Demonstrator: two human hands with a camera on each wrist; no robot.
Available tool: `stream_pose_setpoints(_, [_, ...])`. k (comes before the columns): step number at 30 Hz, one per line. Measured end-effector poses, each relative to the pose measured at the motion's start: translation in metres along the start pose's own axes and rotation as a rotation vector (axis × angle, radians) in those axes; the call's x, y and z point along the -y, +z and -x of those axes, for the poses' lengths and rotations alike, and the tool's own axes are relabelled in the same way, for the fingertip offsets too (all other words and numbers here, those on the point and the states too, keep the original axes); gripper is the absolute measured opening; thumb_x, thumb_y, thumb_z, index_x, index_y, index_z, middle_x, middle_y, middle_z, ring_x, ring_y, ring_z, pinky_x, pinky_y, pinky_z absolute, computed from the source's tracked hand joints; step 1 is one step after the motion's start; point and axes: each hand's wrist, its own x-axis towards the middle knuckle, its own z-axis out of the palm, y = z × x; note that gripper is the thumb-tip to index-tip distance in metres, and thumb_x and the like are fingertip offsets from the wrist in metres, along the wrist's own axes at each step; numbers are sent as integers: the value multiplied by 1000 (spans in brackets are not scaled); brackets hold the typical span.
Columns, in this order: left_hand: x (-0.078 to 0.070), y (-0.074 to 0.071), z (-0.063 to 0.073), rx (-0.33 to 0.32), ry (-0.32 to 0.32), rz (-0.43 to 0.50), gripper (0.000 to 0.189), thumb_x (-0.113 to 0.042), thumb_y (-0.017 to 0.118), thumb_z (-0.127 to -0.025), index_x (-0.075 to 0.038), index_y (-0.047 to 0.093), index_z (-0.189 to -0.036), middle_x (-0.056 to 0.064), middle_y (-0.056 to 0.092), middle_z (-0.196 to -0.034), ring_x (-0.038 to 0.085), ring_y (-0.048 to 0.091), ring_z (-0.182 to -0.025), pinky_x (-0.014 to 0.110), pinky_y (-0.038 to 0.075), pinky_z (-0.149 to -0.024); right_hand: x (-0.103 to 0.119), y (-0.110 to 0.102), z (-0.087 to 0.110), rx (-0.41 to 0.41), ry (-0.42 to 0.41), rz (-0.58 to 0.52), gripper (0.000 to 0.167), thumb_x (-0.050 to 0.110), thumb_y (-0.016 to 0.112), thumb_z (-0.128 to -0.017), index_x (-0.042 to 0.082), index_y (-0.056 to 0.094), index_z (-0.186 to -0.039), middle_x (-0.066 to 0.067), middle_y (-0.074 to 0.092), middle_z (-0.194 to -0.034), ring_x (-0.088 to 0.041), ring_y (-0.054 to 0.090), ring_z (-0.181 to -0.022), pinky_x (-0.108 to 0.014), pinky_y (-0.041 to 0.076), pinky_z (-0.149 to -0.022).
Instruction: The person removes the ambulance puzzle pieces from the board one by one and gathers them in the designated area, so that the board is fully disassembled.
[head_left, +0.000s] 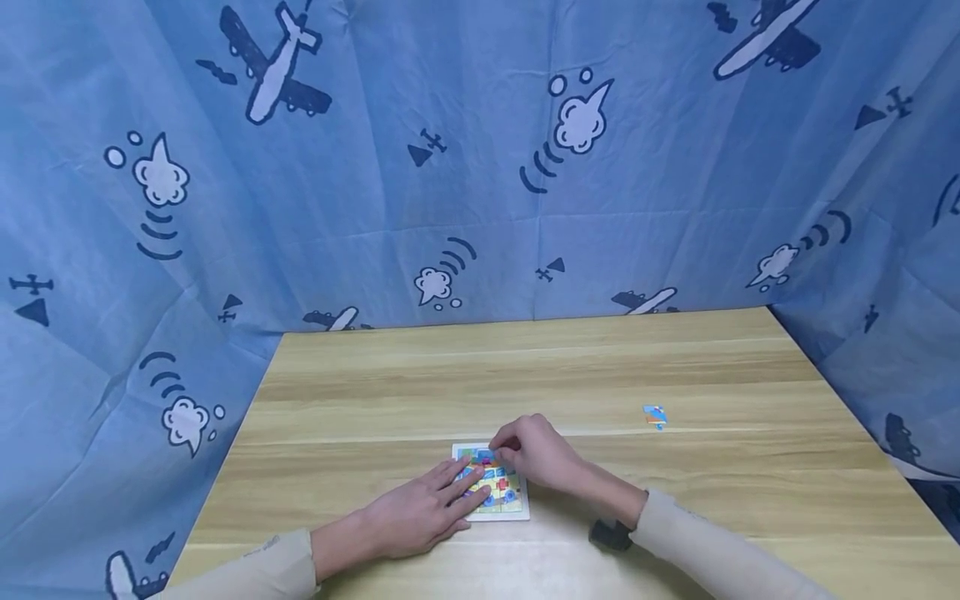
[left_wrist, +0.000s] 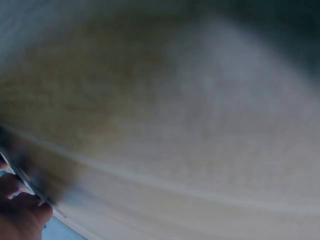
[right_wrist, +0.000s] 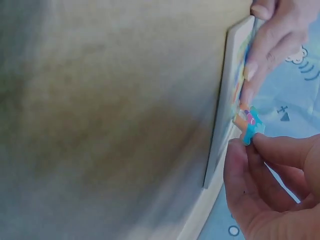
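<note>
A small jigsaw puzzle in a white-rimmed tray (head_left: 517, 516) lies on the table, its picture brightly coloured with blue wheels. My left hand (head_left: 416, 515) rests on the tray's left part, fingers spread and nearly straight over the pieces. Over the upper right corner of the tray, my right hand (head_left: 542, 454) pinches a jigsaw piece between thumb and fingertips. That jigsaw piece (right_wrist: 253, 126), blue, orange and pink, is tilted up at the tray's surface in the right wrist view. The left wrist view catches only some fingers (left_wrist: 37, 212) at its lower left edge.
A loose blue and orange jigsaw piece (head_left: 655, 416) lies farther back on the right side of the wooden table (head_left: 360, 392). A blue curtain (head_left: 480, 167) with airplane prints hangs behind the table and along both sides. A dark block (head_left: 611, 535) sits under my right wrist.
</note>
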Motion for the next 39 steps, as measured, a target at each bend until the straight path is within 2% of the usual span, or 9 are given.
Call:
stream_pose_setpoints(9, [2,3,1,27,-8,96,55,-39,27,-116,-17,38,-165,14,35,-171,32,34,-160,43,38,-128,-7,-27,-1,-40,74,-100,9,4,75,-94,7,83,-97,-4,82,-93,-5,68,-77,-20,57,-66])
stream_pose_setpoints(13, [3,2,1,36,-18,128,55,-38,24,-116,-16,34,-166,13,31,-173,30,30,-162,43,36,-129,-17,-47,0,-71,86,-117,10,4,74,-95,8,83,-98,-5,82,-95,-7,69,-78,-21,57,-67])
stream_pose_setpoints(18, [3,3,2,30,-14,135,55,-37,24,-117,-16,34,-166,13,30,-174,30,29,-162,42,36,-129,-32,-79,4,-104,140,-122,12,7,73,-96,10,84,-100,-6,82,-98,-13,72,-81,-24,57,-67])
stream_pose_setpoints(22, [3,4,3,29,-14,145,55,-37,23,-117,-16,33,-166,13,29,-174,30,28,-163,42,35,-130,-44,-105,10,-130,189,-111,13,10,74,-96,12,84,-104,-7,82,-98,-21,75,-84,-28,56,-68])
stream_pose_setpoints(28, [3,5,2,25,-14,141,55,-37,22,-117,-16,34,-166,14,30,-174,30,29,-162,42,36,-130,-63,-140,26,-153,212,-90,14,13,75,-97,10,83,-108,-10,83,-99,-26,77,-90,-30,57,-72])
stream_pose_setpoints(34, [3,5,1,24,-11,127,55,-38,21,-117,-16,34,-166,14,31,-173,30,29,-162,42,36,-129,-88,-163,40,-124,220,-18,13,12,74,-98,9,83,-107,-12,81,-105,-18,74,-87,-32,57,-74])
stream_pose_setpoints(39, [2,5,2,28,-11,132,55,-39,22,-117,-16,35,-166,13,31,-173,29,30,-162,42,36,-129,-110,-169,46,-93,246,29,13,8,73,-96,4,82,-104,-15,81,-103,-13,72,-83,-28,57,-70])
